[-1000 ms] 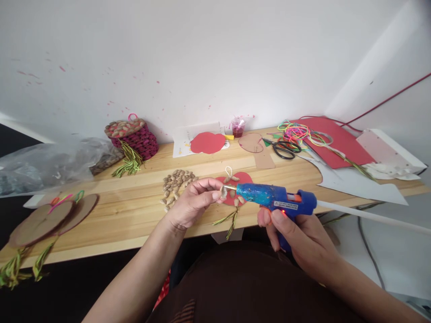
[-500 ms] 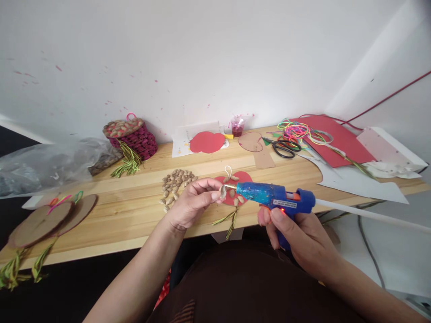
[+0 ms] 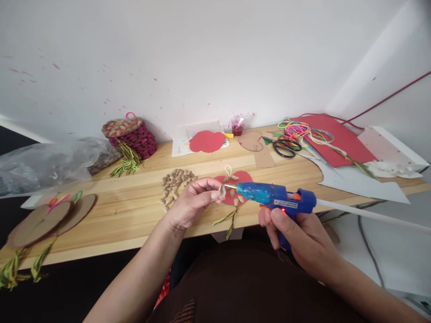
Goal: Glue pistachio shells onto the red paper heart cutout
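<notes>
My left hand (image 3: 195,200) pinches a half nut shell (image 3: 222,192) between thumb and fingertips, its hollow side turned toward the glue gun's tip. My right hand (image 3: 296,233) grips a blue hot glue gun (image 3: 259,194) with a small red light glowing on its side. A long white glue stick (image 3: 363,213) sticks out of its back end. The metal nozzle (image 3: 230,185) is at the shell; whether they touch I cannot tell. Below both lies a red card shape (image 3: 245,177) with several shells, a white loop and a green tassel (image 3: 230,222), partly hidden by my hand and the gun.
Loose shells (image 3: 175,185) lie left of my left hand. Behind are a shell-topped purple basket (image 3: 134,139), a red card cutout (image 3: 206,141), a cup of red liquid (image 3: 237,126), black scissors (image 3: 286,147) and tangled colored cords (image 3: 295,130). Brown discs (image 3: 42,222) overhang the left table edge.
The glue gun has shifted very slightly to the right, and the shell very slightly to the left. Both hands keep their hold.
</notes>
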Tool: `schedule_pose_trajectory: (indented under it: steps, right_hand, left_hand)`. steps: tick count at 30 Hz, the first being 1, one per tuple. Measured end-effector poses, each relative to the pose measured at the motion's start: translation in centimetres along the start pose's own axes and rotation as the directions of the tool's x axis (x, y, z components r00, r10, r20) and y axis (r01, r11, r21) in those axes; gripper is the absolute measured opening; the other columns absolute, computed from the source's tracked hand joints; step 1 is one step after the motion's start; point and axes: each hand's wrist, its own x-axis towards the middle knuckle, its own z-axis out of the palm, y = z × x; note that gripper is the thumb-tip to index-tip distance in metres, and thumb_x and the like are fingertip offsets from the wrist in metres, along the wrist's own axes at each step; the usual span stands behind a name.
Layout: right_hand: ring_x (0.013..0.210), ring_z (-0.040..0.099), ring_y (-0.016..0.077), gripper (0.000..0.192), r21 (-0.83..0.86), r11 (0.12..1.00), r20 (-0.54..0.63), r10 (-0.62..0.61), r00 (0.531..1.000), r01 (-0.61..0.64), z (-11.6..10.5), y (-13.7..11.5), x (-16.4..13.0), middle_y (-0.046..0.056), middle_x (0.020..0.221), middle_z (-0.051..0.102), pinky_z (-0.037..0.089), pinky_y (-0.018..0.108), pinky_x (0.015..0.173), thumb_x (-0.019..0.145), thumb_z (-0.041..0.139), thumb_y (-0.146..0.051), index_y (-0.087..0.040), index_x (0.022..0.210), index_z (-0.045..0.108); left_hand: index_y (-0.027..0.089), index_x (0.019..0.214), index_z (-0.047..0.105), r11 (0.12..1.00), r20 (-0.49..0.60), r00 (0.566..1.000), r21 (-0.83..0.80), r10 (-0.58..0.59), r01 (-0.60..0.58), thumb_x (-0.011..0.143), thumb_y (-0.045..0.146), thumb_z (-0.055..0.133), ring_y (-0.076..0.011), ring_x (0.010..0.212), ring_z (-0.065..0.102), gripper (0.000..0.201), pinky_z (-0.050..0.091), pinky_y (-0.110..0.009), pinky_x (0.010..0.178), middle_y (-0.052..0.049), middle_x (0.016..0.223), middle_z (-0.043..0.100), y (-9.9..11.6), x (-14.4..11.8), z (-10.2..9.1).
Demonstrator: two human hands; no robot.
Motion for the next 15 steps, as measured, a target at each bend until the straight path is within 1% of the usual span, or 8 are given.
schedule_pose_trajectory:
  steps: [7, 12, 15]
  right_hand:
    - [0.054, 0.054, 0.0149, 0.04, -0.007, 1.0, 0.004, 0.0, 1.0, 0.0, 0.03, -0.06, 0.18, 0.0, 0.057, 0.058, 0.043, 0.03, 0.056, 0.099, 0.05, -0.055, -0.022, 0.08, 0.061]
    - [0.056, 0.055, 0.0149, 0.041, -0.025, 1.0, 0.006, -0.011, 1.0, 0.011, -0.07, -0.12, 0.24, 0.001, 0.059, 0.059, 0.043, 0.031, 0.057, 0.099, 0.05, -0.055, -0.021, 0.079, 0.061]
    - [0.055, 0.054, 0.015, 0.04, -0.016, 1.0, 0.009, 0.008, 1.0, -0.008, -0.11, -0.23, 0.22, 0.001, 0.059, 0.059, 0.043, 0.031, 0.055, 0.099, 0.05, -0.055, -0.021, 0.08, 0.061]
  left_hand:
    - [0.015, 0.085, 0.076, 1.0, 0.003, 1.0, -0.002, 0.003, -0.003, 0.073, 0.033, 0.088, -0.0108, 0.071, 0.062, 0.025, 0.048, -0.023, 0.074, -0.004, 0.075, 0.071, -0.14, 0.04, -0.08]
    - [0.015, 0.084, 0.076, 1.0, 0.009, 1.0, -0.006, 0.01, -0.01, 0.073, 0.032, 0.088, -0.0105, 0.07, 0.062, 0.024, 0.048, -0.023, 0.073, -0.003, 0.075, 0.071, -0.16, 0.05, -0.09]
    - [0.015, 0.084, 0.076, 1.0, 0.005, 1.0, -0.011, 0.009, -0.009, 0.072, 0.031, 0.088, -0.0104, 0.069, 0.061, 0.023, 0.048, -0.022, 0.072, -0.004, 0.075, 0.071, -0.13, 0.08, -0.03]
